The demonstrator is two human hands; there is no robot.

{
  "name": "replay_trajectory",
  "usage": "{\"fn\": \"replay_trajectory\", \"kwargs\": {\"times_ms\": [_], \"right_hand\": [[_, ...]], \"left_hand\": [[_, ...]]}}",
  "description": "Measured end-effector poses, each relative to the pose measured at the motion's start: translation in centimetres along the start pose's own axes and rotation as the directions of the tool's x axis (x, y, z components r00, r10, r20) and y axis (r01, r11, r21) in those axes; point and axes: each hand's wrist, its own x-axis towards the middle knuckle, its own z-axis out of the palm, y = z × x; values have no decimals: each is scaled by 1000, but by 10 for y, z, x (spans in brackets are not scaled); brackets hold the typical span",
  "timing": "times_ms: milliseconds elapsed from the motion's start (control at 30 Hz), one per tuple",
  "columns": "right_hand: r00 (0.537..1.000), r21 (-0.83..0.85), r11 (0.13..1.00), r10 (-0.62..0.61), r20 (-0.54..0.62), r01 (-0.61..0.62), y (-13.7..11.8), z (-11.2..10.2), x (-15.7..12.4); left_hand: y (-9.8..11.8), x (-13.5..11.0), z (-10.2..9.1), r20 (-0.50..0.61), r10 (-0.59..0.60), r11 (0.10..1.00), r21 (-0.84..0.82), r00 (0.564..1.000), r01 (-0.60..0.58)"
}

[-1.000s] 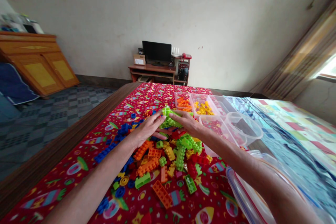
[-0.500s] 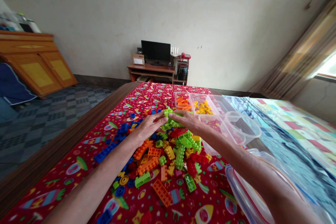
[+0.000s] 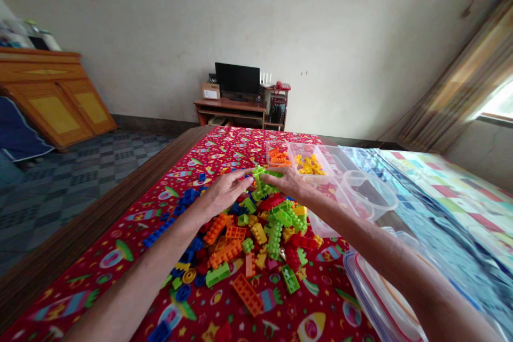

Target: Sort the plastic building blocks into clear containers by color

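Observation:
Toy building blocks lie heaped on the red patterned cloth (image 3: 312, 304). At the far side of the heap, green building blocks (image 3: 259, 184) stand between my two hands. My left hand (image 3: 229, 188) is on their left, its fingers stretched out and thumb apart, with nothing visible in it. From the right, my right hand (image 3: 289, 181) reaches over the green pieces, with a green block (image 3: 273, 174) showing between its thumb and fingers. Nearer to me lie orange blocks (image 3: 226, 253), a long green block (image 3: 274, 239), yellow blocks (image 3: 259, 233) and red blocks (image 3: 304, 241).
A clear divided box (image 3: 334, 175) stands right of the heap, with orange pieces (image 3: 279, 157) and yellow pieces (image 3: 309, 164) in separate compartments. Clear lids (image 3: 372, 288) lie at the front right, under my right forearm. Blue blocks (image 3: 188, 197) lie along the left side.
My left hand has shifted slightly left, away from the green blocks, and more of them shows between the hands. The right hand stays almost in place.

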Motion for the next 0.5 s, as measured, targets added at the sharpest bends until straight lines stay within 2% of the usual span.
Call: {"fn": "replay_trajectory", "kwargs": {"times_ms": [100,200,300,400,500], "right_hand": [[999,-33,999,19,-42,-21,0,-10,-5],[996,-37,996,83,-36,-84,1,-20,-13],[990,-21,990,137,-28,-138,8,-30,-21],[982,-22,982,186,-39,-187,18,-47,-30],[963,8,971,238,-124,-239,29,-74,-41]], "left_hand": [[6,-8,-15,-25,50,994,102,998,-48],[5,-30,-30,-7,218,913,355,976,-201],[-5,-69,-40,153,305,729,598,940,-334],[-22,-120,-42,309,291,561,711,905,-423],[-41,-169,-34,451,278,426,733,848,-530]]}}
